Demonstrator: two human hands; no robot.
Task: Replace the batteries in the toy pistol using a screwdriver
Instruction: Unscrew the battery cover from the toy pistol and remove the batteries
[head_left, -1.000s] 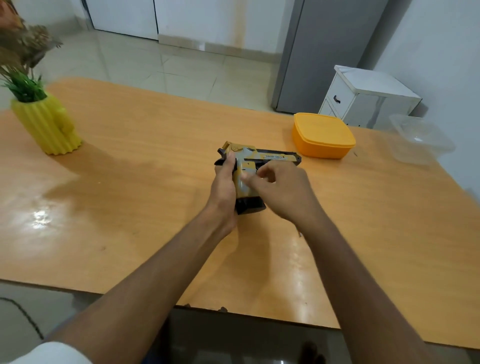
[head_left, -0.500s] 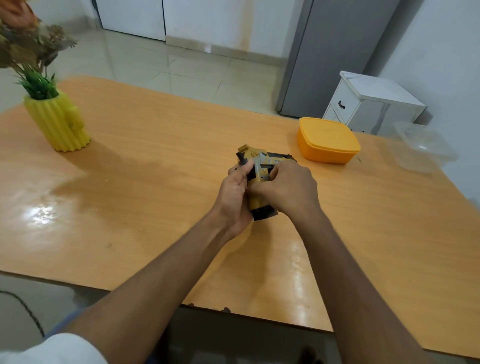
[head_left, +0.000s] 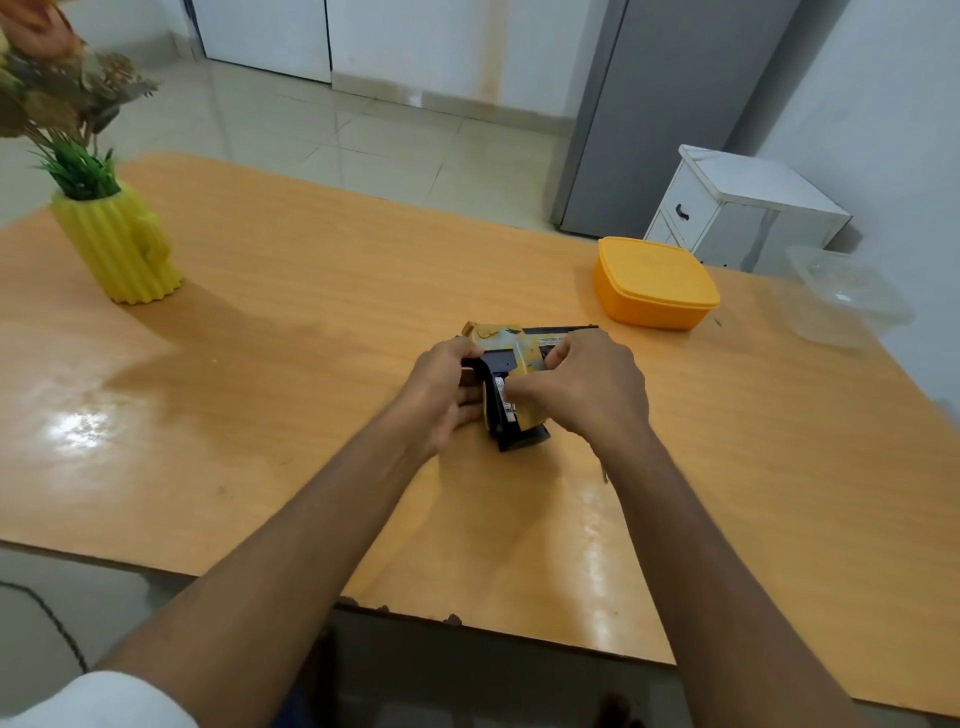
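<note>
grip cover (head_left: 527, 400) now lifted, battery (head_left: 503, 396) exposed

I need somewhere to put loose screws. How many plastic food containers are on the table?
2: an orange lidded container at the far right of the table, and a clear open container beside it, nearer the right edge.

Yellow-black toy pistol (head_left: 511, 387), grip panel seemingly open, above table.
</note>
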